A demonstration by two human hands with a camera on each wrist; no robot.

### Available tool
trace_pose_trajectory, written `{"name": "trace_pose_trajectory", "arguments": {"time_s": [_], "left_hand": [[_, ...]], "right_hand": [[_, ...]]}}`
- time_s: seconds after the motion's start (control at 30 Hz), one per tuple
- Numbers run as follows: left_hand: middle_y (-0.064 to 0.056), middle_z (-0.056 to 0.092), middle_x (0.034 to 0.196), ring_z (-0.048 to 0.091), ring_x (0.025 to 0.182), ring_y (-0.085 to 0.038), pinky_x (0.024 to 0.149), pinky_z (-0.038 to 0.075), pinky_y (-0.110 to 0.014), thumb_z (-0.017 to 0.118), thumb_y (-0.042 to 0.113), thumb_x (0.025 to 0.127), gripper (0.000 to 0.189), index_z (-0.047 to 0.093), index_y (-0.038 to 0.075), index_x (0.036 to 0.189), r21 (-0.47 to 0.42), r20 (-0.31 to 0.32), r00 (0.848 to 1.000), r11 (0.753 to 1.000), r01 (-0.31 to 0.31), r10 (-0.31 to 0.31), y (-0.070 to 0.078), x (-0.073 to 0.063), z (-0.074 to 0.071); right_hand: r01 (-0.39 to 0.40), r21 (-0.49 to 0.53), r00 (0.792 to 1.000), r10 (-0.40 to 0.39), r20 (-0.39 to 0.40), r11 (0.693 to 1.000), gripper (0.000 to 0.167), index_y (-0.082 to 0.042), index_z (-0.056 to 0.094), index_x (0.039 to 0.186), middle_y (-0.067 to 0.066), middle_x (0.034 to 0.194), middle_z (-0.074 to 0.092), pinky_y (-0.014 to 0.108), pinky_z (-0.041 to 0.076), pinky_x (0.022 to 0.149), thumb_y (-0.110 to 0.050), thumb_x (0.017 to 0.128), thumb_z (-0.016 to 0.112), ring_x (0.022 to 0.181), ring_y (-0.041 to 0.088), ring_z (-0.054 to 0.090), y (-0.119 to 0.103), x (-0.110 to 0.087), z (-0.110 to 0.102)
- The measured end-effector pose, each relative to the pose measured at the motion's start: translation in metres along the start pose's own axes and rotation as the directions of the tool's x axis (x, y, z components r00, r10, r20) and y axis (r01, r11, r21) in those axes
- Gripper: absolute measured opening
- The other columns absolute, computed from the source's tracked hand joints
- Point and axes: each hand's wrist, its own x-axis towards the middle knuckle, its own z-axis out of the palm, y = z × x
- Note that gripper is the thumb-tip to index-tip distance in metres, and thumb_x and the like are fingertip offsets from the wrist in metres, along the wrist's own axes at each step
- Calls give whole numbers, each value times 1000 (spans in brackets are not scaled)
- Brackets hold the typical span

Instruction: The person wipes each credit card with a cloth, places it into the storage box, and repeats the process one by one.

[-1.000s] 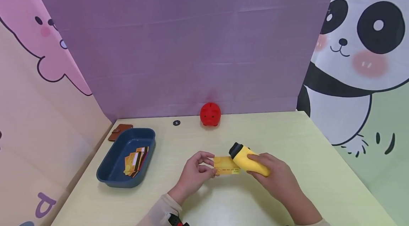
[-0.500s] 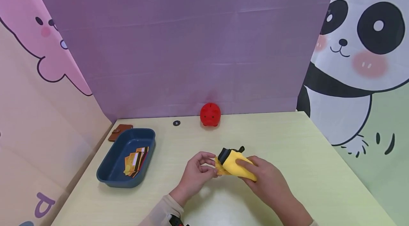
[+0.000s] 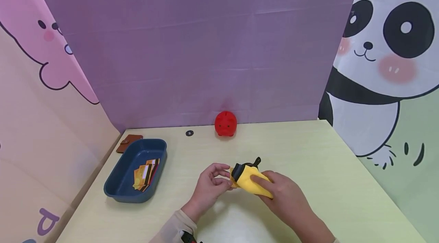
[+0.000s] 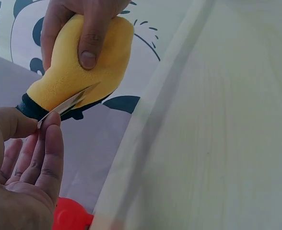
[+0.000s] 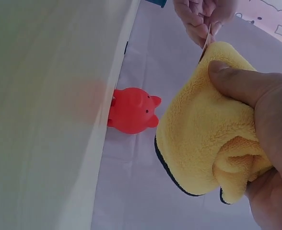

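My left hand [image 3: 210,187] pinches a gold bank card [image 3: 233,179] by its left end, between thumb and fingertip. In the left wrist view the card [image 4: 66,103] shows edge-on, its far part lying against a yellow cloth. My right hand [image 3: 284,199] grips that folded, fluffy yellow cloth [image 3: 252,181], which has a dark edging and a small dark loop on top. In the head view the cloth covers most of the card. The right wrist view shows the thumb pressed on top of the cloth [image 5: 203,115], with the card's thin edge sticking out beyond it.
A blue basin [image 3: 118,182] at the left holds several gold cards [image 3: 145,174]. Behind it lies a brown leather wallet [image 3: 128,143]. At the table's back edge are a black round chip [image 3: 189,133] and a red piggy bank [image 3: 225,124], before a purple backdrop.
The right hand has brought the cloth leftward along the card, toward the left fingers, covering most of the card. The left hand has stayed nearly still, pinching the card.
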Motion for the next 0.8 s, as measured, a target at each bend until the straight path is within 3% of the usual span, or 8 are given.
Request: {"name": "trace_pose_trajectory", "arguments": {"time_s": [0.3, 0.5, 0.63, 0.8], "left_hand": [[-20, 64, 115, 74, 88, -24, 84, 64, -41, 70, -11, 92, 45, 60, 2, 133, -3, -7, 1000, 1000, -4, 4, 1, 1, -6], [-20, 63, 114, 74, 84, -25, 82, 64, -38, 70, -11, 91, 45, 61, 3, 133, 31, -51, 999, 999, -18, 19, 0, 2, -10], [-21, 63, 114, 74, 84, -26, 82, 64, -37, 70, -11, 91, 45, 60, 4, 133, 50, -52, 998, 998, -26, 28, 0, 1, -9], [-20, 62, 114, 74, 87, -25, 82, 64, -37, 70, -12, 91, 44, 59, 4, 131, 37, 0, 999, 999, -33, 33, -1, -1, -4]], "right_hand": [[-119, -5, 992, 119, 39, 993, 58, -25, 79, 115, -2, 101, 69, 36, 61, 66, -14, 62, 101, 81, 18, 69, 15, -8, 0], [-175, 2, 984, 175, -13, 984, 59, -25, 79, 114, -4, 99, 68, 32, 56, 59, -12, 61, 101, 75, 15, 65, 28, -16, -1], [-189, 17, 982, 189, 2, 982, 59, -26, 78, 116, -4, 100, 67, 31, 55, 59, -13, 63, 100, 75, 13, 63, 26, -15, -1], [-151, 15, 988, 150, 47, 988, 57, -26, 79, 117, -4, 102, 68, 34, 60, 66, -15, 65, 100, 81, 16, 67, 16, -10, 1]]}}
